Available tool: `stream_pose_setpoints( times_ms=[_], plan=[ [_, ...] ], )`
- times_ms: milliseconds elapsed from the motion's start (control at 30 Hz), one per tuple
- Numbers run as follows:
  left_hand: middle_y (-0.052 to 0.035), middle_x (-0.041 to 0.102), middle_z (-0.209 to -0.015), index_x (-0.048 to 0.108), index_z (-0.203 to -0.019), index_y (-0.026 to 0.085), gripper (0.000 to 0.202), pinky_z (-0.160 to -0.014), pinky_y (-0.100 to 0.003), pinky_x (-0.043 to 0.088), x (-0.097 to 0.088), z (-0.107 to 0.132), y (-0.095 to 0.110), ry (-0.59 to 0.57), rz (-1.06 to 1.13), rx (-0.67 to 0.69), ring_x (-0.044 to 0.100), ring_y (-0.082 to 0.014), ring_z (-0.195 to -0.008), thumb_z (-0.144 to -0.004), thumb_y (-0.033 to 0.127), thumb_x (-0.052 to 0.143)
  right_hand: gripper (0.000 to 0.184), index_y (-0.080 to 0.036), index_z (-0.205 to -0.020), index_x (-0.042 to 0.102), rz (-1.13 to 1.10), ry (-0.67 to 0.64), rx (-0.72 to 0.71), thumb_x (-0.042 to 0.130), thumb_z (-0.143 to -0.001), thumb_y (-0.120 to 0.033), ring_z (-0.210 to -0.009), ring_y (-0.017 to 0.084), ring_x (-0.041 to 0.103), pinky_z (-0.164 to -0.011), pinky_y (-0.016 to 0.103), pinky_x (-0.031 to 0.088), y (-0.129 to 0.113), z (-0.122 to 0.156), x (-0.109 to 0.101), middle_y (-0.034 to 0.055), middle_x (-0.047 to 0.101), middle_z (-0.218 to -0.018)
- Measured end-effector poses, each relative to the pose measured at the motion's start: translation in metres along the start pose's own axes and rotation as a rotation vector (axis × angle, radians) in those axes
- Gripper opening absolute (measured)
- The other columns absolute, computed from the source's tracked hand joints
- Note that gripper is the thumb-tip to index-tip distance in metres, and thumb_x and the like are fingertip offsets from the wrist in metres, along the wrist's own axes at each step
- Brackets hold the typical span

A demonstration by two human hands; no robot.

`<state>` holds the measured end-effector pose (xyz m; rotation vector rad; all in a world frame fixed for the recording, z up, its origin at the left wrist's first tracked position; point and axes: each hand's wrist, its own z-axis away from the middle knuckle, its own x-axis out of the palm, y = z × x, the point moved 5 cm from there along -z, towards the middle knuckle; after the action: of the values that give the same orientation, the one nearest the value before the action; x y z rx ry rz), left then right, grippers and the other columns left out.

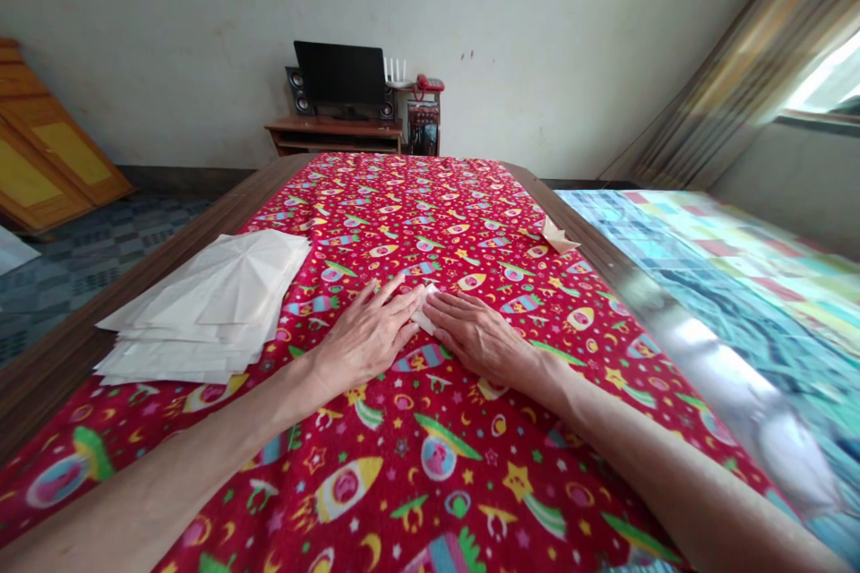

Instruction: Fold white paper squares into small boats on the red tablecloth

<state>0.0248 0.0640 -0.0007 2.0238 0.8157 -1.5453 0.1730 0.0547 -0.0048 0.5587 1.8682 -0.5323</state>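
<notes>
Positioning of the hands: the left hand [366, 331] and the right hand [480, 331] lay palm down, fingertips converging on a small piece of white paper [423, 320]. The paper rested on the red patterned cloth [349, 430] covering the bench [595, 242], near the middle of its width. It sat between the two hands, directly ahead of the person. The right hand lay nearer, its fingers covering the right part of the paper; the left hand's fingertips met the left edge. The visible strip ran roughly away from the person, with a corner at the far end; its full long axis could not be told under the fingers.

Neither hand was clenched; the fingers were extended. Whether either thumb pinched the paper could not be told.

To the left, apart from the left hand, lay a stack of creased sheets [221, 313], partly over the bare wooden edge. To the right and farther off, near the cloth's edge, stood a folded paper shape [559, 239]. Nothing obstructed the cloth immediately around the paper except the hands themselves. Beyond the bench stood a monitor [340, 74].
</notes>
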Motion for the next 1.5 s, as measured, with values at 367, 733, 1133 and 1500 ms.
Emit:
stream_pose_setpoints(
  times_ms=[367,733,1133,1500],
  plan=[
    [-0.0103,0.062,-0.123,0.061,-0.116,0.011,0.034,-0.105,-0.037,0.039,-0.005,0.002,-0.015,0.167,0.071,-0.057,0.05,-0.0216,-0.12,-0.097,0.025,0.037,0.04,-0.011,-0.131,0.05,0.019,0.029,0.008,0.032,-0.099,-0.028,-0.131,0.021,0.041,-0.11,0.039,0.036,0.0,0.0,0.002,0.0118,0.051,-0.137],
    [-0.0058,0.056,-0.076,0.058,-0.069,0.016,0.02,-0.078,-0.032,0.044,0.016,-0.03,-0.034,0.192,0.292,-0.277,0.054,-0.0192,-0.078,-0.085,0.027,0.052,0.032,-0.018,-0.114,0.06,-0.116,0.117,0.109,0.033,-0.099,-0.027,-0.114,0.02,0.056,-0.097,0.035,0.043,0.001,-0.007,-0.006,0.0084,0.065,-0.117],
    [-0.0033,0.059,-0.079,0.056,-0.077,0.017,0.035,-0.073,-0.028,0.046,-0.02,-0.041,-0.01,0.249,0.685,-0.267,0.058,-0.0167,-0.078,-0.094,0.035,0.031,0.022,-0.019,-0.105,0.059,-0.2,0.402,0.435,0.047,-0.088,-0.023,-0.06,0.015,0.058,-0.062,0.026,0.04,0.006,-0.007,-0.024,0.0029,0.066,-0.071],
    [-0.0065,0.067,-0.091,0.047,-0.122,0.016,0.048,-0.072,-0.031,0.053,0.018,-0.036,-0.012,0.183,1.126,-0.291,0.066,-0.0204,-0.082,-0.081,0.037,0.059,0.017,-0.018,-0.077,0.055,-1.295,0.49,0.841,0.057,-0.07,-0.033,-0.056,0.012,0.053,-0.052,0.022,0.041,0.03,0.001,-0.008,-0.0018,0.058,-0.063]
  ],
)
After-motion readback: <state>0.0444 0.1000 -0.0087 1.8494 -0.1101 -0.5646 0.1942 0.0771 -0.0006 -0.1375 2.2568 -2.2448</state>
